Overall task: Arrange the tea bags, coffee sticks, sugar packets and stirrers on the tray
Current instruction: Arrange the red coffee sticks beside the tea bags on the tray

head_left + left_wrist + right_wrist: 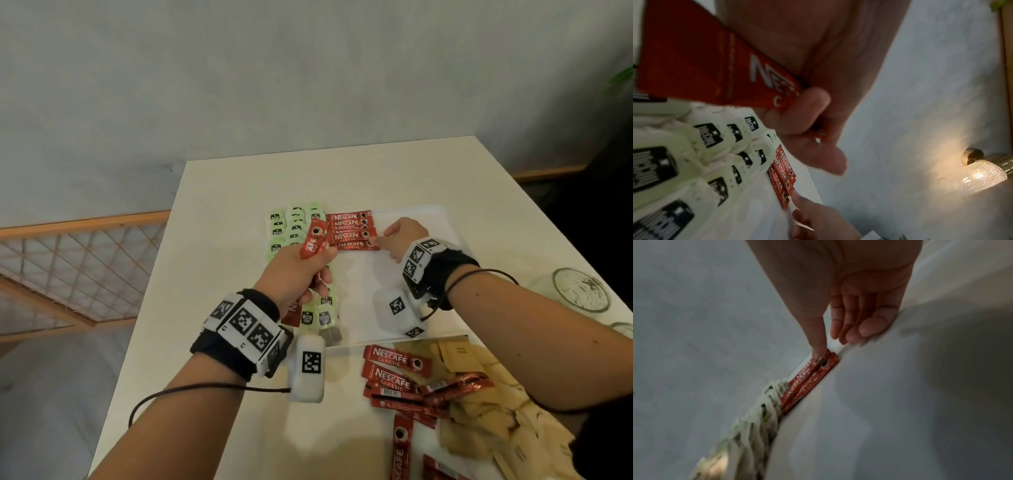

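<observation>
1. The left hand (pixel 297 270) has its fingers (pixel 797 105) clamped on red coffee sticks (pixel 312 241), held above the green tea bags (pixel 294 226).
2. The tea bags lie in rows on the white tray (pixel 442 219), at its left side.
3. The right hand (pixel 400 236) has fingers straight – a fingertip presses the end of the coffee-stick row (pixel 351 230) just beside the tea bags.
4. Loose coffee sticks (pixel 397 377) and tan sugar packets (pixel 486 421) lie on the table (pixel 219 205) – near the tray's front edge.
</observation>
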Demonstrator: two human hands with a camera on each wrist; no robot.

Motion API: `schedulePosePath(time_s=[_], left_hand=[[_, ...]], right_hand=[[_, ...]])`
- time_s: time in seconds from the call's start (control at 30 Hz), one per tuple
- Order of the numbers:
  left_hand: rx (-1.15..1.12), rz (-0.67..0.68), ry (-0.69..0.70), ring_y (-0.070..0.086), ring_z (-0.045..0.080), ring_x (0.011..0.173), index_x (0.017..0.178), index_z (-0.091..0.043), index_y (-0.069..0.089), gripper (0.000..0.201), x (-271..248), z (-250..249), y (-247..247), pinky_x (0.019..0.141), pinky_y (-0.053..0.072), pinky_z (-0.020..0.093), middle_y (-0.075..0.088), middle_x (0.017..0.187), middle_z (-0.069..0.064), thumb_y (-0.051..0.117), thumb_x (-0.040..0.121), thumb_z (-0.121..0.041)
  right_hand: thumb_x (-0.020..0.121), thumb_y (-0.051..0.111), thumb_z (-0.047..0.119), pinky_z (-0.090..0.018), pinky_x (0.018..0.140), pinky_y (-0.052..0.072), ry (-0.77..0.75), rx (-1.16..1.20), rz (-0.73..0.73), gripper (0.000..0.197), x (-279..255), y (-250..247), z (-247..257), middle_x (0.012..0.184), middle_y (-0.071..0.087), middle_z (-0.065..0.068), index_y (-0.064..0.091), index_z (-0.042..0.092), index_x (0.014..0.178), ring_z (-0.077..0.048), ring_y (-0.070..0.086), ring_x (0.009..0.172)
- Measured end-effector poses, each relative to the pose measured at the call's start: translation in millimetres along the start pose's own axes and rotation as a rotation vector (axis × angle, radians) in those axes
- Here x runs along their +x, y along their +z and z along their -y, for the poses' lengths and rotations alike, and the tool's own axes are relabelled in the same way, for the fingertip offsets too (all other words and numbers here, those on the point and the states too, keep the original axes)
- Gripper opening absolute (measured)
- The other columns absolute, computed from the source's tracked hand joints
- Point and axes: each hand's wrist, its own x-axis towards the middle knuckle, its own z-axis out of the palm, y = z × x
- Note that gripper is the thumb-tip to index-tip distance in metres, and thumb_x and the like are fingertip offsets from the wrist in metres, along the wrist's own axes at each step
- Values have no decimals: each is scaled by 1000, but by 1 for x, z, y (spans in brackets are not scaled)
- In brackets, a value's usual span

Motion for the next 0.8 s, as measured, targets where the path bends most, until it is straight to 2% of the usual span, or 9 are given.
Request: schedulePosePath(time_s=[0.1,0.2,0.27,0.33,0.43,0.53,0.7,0.73,0.8], left_hand=[[29,52,-31,63,15,49,100,-11,62,21,-7,-2,4,33,30,18,71,71,5,65,93,-31],[62,106,-56,62,12,47,111,-16,65,31,-14,-4,12,34,28,18,75,79,8,68,90,-38],[85,120,-53,54,10,42,109,-18,67,30,-16,-4,19,36,27,18,76,81,9,69,88,-40],[108,124,-41,46,9,39,99,-20,68,23,-20,-4,27,37,29,18,75,80,9,70,88,-39],[181,133,1,42,7,36,96,-15,69,19,-27,-6,36,36,32,16,73,75,9,71,89,-33],[286,135,41,41,8,35,95,-10,69,24,-32,-6,42,38,33,15,69,68,4,70,89,-33],[394,145,46,44,10,41,78,-13,64,15,-40,0,45,43,36,18,57,58,-3,69,86,-25],[413,138,30,43,10,44,81,-10,66,14,-42,3,46,45,36,19,55,59,-4,69,86,-23],[385,109,-30,41,10,46,98,-4,71,21,-45,9,45,45,35,19,53,62,-3,68,86,-21]], right_hand=[[78,77,42,-35,76,54,-25,36,-18,29,-12,-9,-2,91,67,-3,56,22,84,-20,64,80],[87,68,35,-32,68,53,-117,219,52,23,-38,-21,0,87,68,-2,65,13,94,-16,60,67],[91,64,35,-27,63,50,-167,376,113,28,-61,-28,3,83,67,-1,69,8,98,-14,57,63],[91,63,39,-26,60,49,-199,489,186,31,-82,-33,8,79,65,0,73,11,96,-13,55,60],[88,66,41,-24,60,49,-255,491,267,27,-109,-39,10,77,66,0,74,16,93,-10,55,58],[87,69,33,-23,61,50,-325,454,239,17,-126,-41,4,80,69,2,74,17,91,-10,54,61],[88,69,28,-24,62,50,-350,467,130,10,-139,-47,-11,79,67,3,74,19,87,-11,55,64],[89,68,27,-25,62,50,-336,477,109,11,-140,-48,-14,76,66,4,73,18,86,-12,55,63],[91,65,24,-27,61,48,-306,509,68,13,-143,-51,-18,72,65,3,70,14,85,-14,54,60]])
